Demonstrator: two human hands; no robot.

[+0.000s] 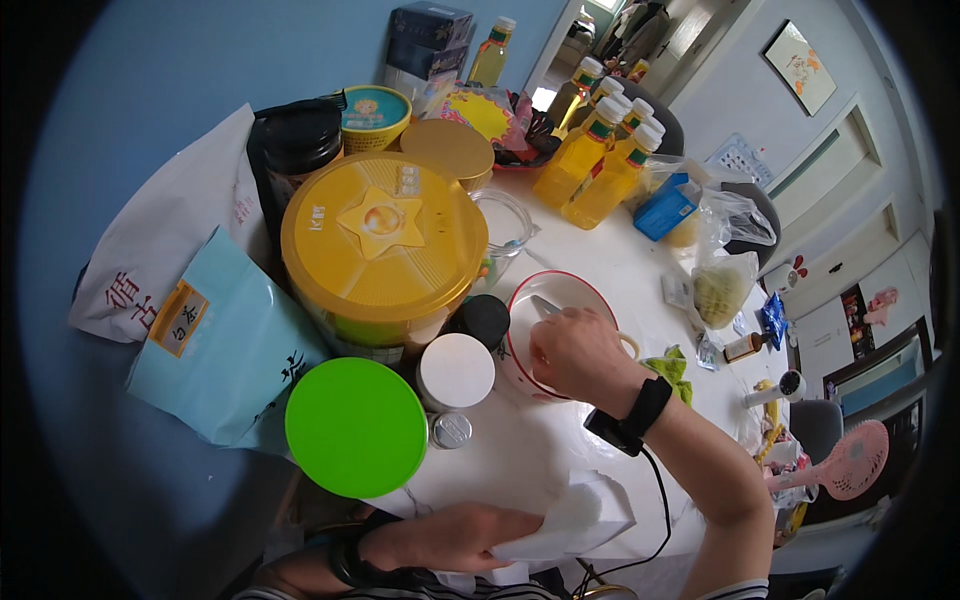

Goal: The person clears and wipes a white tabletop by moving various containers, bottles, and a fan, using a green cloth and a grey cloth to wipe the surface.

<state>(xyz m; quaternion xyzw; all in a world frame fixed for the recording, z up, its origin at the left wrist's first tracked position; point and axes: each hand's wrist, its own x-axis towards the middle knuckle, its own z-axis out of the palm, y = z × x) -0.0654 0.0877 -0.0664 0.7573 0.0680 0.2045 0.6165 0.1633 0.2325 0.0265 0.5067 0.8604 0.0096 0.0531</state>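
My right hand (577,351) is closed over a white mug with a red rim (536,281), around a light-coloured implement (546,305) whose flat end shows above the fingers; what it is I cannot tell. The mug's handle (630,346) points right. Low in the view, my left hand (469,536) holds crumpled white tissue paper (589,514) at the table's near edge. A black band with a small cabled device (619,431) is on my right wrist.
Left of the mug stand a white-lidded jar (456,370), a black-lidded one (484,321), a green-lidded tub (356,427) and a big yellow-lidded tub (384,232). Bottles of yellow liquid (607,180) stand behind. A green cloth (670,369) lies right of the mug.
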